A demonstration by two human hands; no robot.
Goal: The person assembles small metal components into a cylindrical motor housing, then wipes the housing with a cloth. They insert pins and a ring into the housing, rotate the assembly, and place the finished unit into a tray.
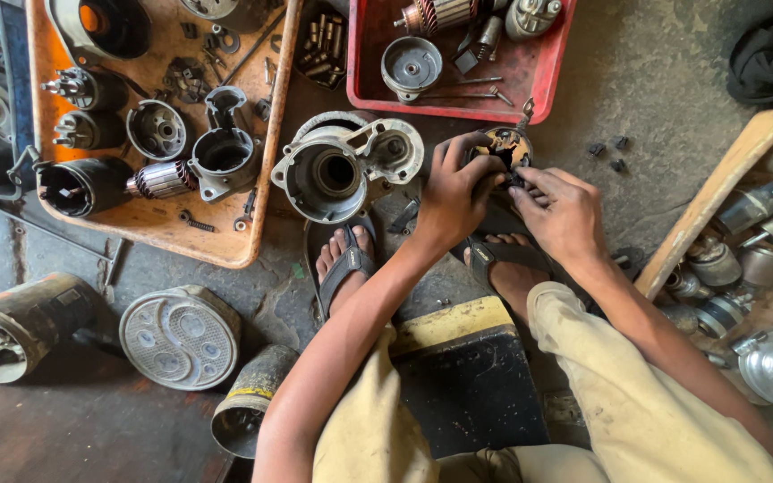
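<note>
Both hands meet at the upper centre of the frame over a small round motor part (pixel 505 148), dark with rust-brown patches, which sits low over the floor (pixel 673 80) just below the red tray. The left hand (pixel 452 192) wraps its fingers over the part's left rim and grips it, while the right hand (pixel 564 210) comes in from the right with its fingertips pressed together on the part's lower right edge; they seem to pinch something tiny there, though the view is too cramped to tell what. So the two hands are together, both clamped on the one part. Two feet in dark sandals rest on the floor beneath the hands, one at (pixel 344 259) and the other at (pixel 507 264), largely hidden behind the right hand. Just left of the hands lies one large grey aluminium housing (pixel 342 165) with a round bore, near but not touching the left hand. Two trays sit across the top: an orange tray (pixel 216 241) at upper left carrying several dark cylindrical casings, one copper-wound armature (pixel 161 179) and loose screws, and a red tray (pixel 543 98) at upper centre holding a second armature (pixel 436 13), one round end cap (pixel 411 64) and a few long bolts. At lower left on the floor lie two dark cylinders, at (pixel 15 326) and (pixel 248 402), with one oval grey cover (pixel 181 337) between them. A wooden tray (pixel 717 188) of grey metal pieces fills the right edge.
</note>
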